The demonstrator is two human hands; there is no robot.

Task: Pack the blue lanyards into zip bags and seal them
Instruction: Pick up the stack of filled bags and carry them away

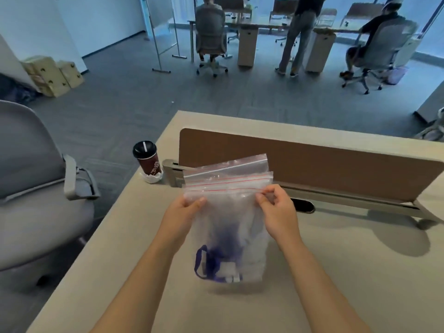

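A clear zip bag with a red zip line hangs above the desk, held upright near its top. My left hand pinches its left upper edge. My right hand pinches the right upper edge at the zip strip. A blue lanyard with a white card part lies bunched at the bottom of the bag. Behind the held bag lie more clear zip bags, flat against the divider's foot.
A brown divider panel runs across the beige desk. At the desk's left corner stands a dark red cup with a black lid. A grey chair is at the left. Three people sit or stand at far desks.
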